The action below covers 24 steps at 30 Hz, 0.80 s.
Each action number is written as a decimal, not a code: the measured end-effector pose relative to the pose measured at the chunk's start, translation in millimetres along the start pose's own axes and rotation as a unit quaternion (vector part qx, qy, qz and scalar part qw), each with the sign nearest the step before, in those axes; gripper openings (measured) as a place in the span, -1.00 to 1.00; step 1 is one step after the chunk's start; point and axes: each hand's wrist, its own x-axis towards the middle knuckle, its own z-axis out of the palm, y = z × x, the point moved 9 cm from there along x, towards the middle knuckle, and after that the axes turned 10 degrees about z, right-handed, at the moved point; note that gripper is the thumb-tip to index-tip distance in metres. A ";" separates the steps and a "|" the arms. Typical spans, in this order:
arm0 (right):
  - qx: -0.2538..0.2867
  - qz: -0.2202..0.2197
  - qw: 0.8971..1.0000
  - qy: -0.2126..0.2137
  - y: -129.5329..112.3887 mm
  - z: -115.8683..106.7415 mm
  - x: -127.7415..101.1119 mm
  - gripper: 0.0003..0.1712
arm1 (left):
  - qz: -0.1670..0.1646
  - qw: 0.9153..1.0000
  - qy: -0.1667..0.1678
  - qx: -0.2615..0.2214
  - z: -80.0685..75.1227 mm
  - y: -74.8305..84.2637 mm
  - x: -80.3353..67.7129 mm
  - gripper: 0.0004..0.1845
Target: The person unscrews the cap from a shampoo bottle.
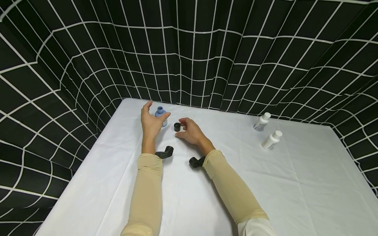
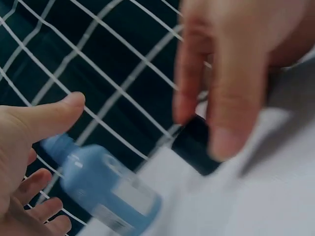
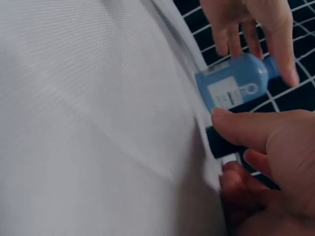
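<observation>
The blue bottle stands uncapped, left hand spread beside it; right of it, right hand, fingers parted, flanks detached black cap.

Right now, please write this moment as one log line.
left hand: beside blue bottle, not gripping | right hand: at black cap, grip unclear | blue bottle: upright, uncapped

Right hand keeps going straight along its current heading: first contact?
The black cap, right at its fingers; whether they already touch is hard to tell. Past that, the blue bottle looks next in line, though depth is uncertain.
</observation>
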 end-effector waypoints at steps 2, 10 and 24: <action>0.014 0.003 1.000 -0.004 2.8 -3.8 -6.5 -0.22 | 0.013 1.000 0.012 -0.007 -5.7 8.4 0.0 -0.05; 0.052 0.007 0.998 0.018 14.6 -44.6 -42.1 -0.24 | 0.043 0.999 -0.008 0.004 -0.9 26.9 -2.2 0.01; 0.050 -0.023 0.985 0.164 43.7 -160.3 -117.1 -0.25 | 0.155 0.987 -0.030 0.037 15.4 88.0 -14.1 0.08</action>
